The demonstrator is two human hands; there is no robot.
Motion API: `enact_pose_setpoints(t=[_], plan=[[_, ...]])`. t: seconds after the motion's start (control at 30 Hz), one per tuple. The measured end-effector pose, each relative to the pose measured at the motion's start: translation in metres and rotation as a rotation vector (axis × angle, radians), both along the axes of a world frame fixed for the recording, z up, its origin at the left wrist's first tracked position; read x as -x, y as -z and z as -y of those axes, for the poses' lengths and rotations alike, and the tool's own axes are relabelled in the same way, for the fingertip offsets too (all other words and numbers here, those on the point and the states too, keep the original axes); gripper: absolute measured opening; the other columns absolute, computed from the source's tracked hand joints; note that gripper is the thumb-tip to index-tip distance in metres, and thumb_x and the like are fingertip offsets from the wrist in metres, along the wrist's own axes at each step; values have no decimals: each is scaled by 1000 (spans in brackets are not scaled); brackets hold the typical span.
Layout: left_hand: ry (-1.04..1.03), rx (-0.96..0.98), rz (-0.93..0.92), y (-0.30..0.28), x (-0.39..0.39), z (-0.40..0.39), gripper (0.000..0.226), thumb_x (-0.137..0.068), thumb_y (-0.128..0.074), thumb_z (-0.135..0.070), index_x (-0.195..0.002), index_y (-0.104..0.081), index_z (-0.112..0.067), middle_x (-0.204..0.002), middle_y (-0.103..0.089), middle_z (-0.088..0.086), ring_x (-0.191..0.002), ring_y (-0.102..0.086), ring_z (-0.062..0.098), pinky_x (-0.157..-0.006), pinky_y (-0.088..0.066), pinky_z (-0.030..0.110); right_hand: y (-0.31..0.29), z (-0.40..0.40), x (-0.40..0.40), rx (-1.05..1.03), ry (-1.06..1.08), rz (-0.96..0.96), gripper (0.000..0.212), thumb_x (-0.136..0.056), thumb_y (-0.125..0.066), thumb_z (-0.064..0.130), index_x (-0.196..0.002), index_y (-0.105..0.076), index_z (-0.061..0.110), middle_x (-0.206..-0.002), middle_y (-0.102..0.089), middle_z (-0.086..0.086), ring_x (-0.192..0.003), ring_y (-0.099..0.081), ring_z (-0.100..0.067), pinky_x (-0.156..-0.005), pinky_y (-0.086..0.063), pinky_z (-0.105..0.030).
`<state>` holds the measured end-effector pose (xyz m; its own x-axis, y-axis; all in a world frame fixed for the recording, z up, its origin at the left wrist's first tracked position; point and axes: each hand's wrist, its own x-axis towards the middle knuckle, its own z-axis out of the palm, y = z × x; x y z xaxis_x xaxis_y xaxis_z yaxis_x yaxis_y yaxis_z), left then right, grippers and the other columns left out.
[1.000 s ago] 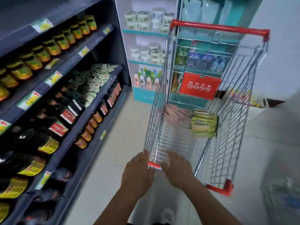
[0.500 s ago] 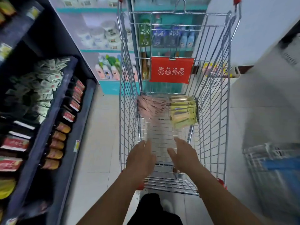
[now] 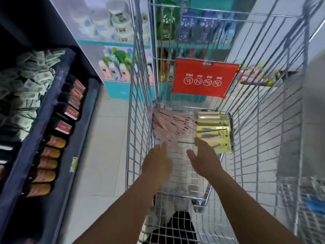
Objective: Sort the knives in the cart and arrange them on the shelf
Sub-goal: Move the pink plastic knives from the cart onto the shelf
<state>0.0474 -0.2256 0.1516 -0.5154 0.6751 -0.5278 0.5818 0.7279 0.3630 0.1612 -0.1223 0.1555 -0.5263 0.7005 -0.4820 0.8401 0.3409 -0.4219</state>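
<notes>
Both hands, left hand and right hand, open and empty above the cart; reaching blind risks mixing pink knife packs with yellow knife packs.

Shop: stocked shelves, wire cart

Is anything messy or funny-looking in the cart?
A little. The pink packs at the cart's far end lie fanned out crookedly, while the yellow packs beside them sit in a neater stack. The red sign on the cart's end reads upside down from here. Nothing looks spilled or broken.
</notes>
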Motion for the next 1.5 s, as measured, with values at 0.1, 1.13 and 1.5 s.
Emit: enact_pose_setpoints(t=[0.1,1.13,1.5], plan=[[-70,-8,-6,24,7,-20,60,-96,-44,-26,-149,-17,-21,-146,-36,6,-128,-40,25,-102,-41,40,25,-25,20,-9,-46,2,59,-98,-45,34,-149,-25,14,-153,-32,-9,-138,-32,-26,-111,-26,-36],[-615,93,-57,189,10,-80,85,-87,-53,-11,-149,4,-18,-141,-22,8,-128,-35,24,-105,-37,32,197,-73,110,-270,-430,-58,70,-78,-70,37,-135,-38,12,-127,-49,-19,-113,-51,-38,-92,-46,-45],[-587,60,-179,189,11,-67,48,-63,-75,7,-107,-55,6,-86,-62,18,-77,-65,33,-54,-55,36,211,-61,113,-246,-296,-35,62,-77,-46,-9,-138,-38,1,-126,-47,-21,-116,-45,-38,-96,-42,-44]])
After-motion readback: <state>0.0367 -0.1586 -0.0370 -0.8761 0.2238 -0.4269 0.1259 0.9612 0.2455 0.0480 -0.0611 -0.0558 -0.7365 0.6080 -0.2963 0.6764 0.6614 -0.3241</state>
